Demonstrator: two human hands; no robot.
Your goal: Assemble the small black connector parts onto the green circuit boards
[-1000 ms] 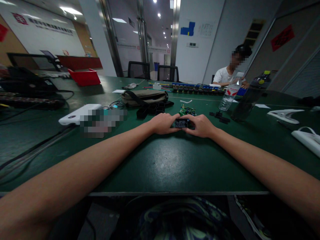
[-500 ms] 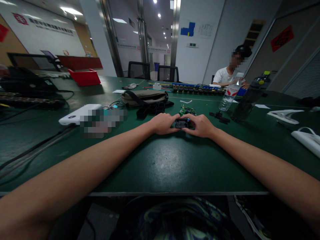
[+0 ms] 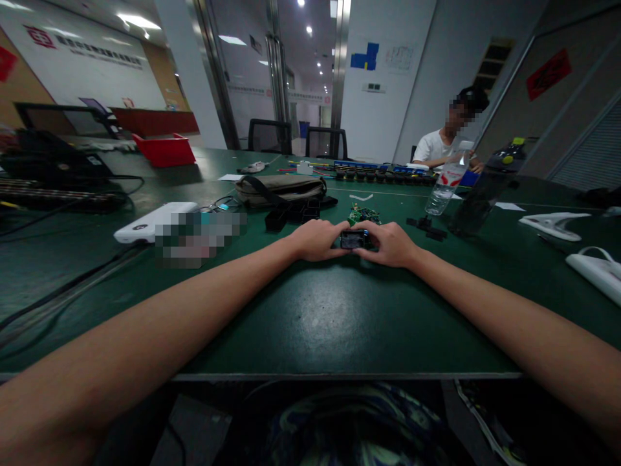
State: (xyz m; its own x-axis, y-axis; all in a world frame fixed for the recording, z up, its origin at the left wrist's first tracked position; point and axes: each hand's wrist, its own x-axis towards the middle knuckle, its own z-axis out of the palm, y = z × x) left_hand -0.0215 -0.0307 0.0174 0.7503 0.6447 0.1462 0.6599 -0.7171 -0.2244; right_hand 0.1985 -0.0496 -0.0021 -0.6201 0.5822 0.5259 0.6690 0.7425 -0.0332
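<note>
My left hand (image 3: 316, 239) and my right hand (image 3: 391, 244) meet over the green table (image 3: 320, 317), both closed around a small black box-shaped part (image 3: 352, 240) held between their fingertips. The part rests low, just above or on the table top. Right behind the hands lies a small green circuit board (image 3: 363, 213). Several black plastic parts (image 3: 291, 213) sit just left of it, and a few more black pieces (image 3: 427, 228) lie to the right.
A tan bag (image 3: 281, 188) lies behind the black parts. A white device (image 3: 152, 222) and cables are at left, a water bottle (image 3: 445, 183) and a dark container (image 3: 478, 197) at right, white devices (image 3: 594, 268) at far right. Another person sits at the far end.
</note>
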